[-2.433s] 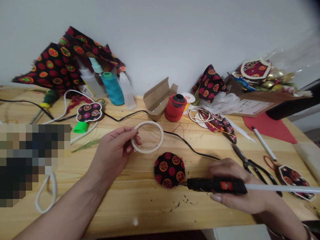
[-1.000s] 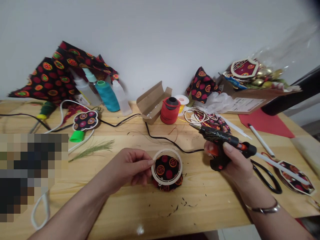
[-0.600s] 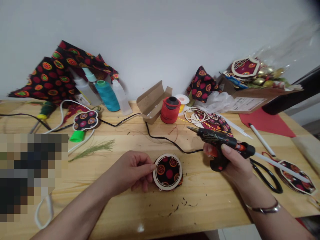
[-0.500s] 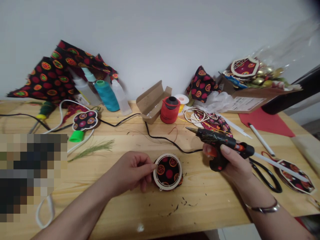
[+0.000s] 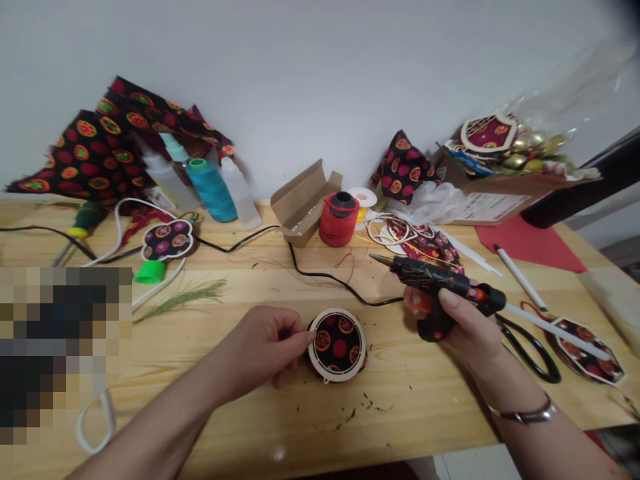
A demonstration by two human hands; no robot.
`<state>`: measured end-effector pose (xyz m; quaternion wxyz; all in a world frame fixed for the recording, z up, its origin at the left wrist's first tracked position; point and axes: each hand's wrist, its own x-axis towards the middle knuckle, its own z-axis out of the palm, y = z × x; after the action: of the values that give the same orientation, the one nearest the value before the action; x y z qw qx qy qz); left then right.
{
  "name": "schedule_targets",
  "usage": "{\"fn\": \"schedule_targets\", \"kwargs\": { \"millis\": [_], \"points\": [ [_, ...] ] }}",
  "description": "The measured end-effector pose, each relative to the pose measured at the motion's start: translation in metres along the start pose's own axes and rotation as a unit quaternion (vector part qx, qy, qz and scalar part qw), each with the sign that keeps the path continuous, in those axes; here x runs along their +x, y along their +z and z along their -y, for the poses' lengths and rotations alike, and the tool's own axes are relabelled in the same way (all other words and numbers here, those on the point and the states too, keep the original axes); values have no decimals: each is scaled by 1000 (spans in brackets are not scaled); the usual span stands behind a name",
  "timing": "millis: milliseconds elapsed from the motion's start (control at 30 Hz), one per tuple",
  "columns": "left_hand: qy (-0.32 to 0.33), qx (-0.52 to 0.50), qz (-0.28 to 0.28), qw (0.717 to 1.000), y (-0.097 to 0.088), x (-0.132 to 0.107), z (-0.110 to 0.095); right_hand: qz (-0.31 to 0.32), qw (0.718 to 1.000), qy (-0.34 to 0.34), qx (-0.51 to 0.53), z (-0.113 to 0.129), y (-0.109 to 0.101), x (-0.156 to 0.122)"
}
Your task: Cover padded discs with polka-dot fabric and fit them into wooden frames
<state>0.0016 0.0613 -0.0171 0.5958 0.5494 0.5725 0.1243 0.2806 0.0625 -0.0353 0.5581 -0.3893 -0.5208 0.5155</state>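
Observation:
My left hand point(image 5: 273, 347) pinches the left rim of a round wooden-framed ornament point(image 5: 337, 345) that holds dark patterned fabric. The ornament lies near the table's middle, with fabric edges poking out beneath its rim. In my right hand point(image 5: 463, 327) is a black glue gun point(image 5: 430, 280), its nozzle pointing left above the table. A white glue stick point(image 5: 555, 327) sticks out of the back of the gun. Dark scraps lie scattered in front of the ornament.
Behind stand a red thread spool point(image 5: 339, 223), an open cardboard box point(image 5: 303, 207) and a teal thread cone point(image 5: 213, 190). Black-handled scissors point(image 5: 533, 353) lie right of my right hand. A flower-shaped ornament point(image 5: 167, 240) rests at left. A black cord point(image 5: 325, 277) crosses the table. Pixelation covers the lower left.
Almost nothing differs. The view has shifted slightly, and the round ornament has turned a little, its small bottom loop moving right. The glue gun stays raised.

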Motion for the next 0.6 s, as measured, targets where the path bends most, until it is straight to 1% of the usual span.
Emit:
{"fn": "schedule_targets", "kwargs": {
  "millis": [200,267,300,333,367,433,467,500,533,567,600],
  "points": [
    [2,26,-2,1000,-3,1,6,-2,1000,8,-3,1,0,0],
    [18,49,-13,999,-4,2,8,-7,1000,10,-2,2,1,-1],
    [41,77,-37,995,-5,2,8,-9,1000,11,-1,3,1,-1],
    [72,113,-75,988,-5,1,7,-10,1000,13,0,4,2,-1],
    [110,150,-122,975,-5,0,6,-12,1000,14,0,4,3,0],
    [196,206,-206,937,-2,-2,4,-15,1000,15,-4,5,4,-1],
    [240,221,-229,917,0,-3,4,-16,1000,17,-8,5,5,-1],
    [281,232,-239,900,2,-4,3,-16,1000,18,-14,4,5,-2],
    [316,245,-237,885,5,-4,4,-15,999,19,-22,3,4,-3],
    [342,259,-225,875,7,-5,5,-14,999,20,-33,3,3,-4],
    [352,275,-207,870,10,-5,6,-10,999,23,-44,2,2,-5]
  ]
}}
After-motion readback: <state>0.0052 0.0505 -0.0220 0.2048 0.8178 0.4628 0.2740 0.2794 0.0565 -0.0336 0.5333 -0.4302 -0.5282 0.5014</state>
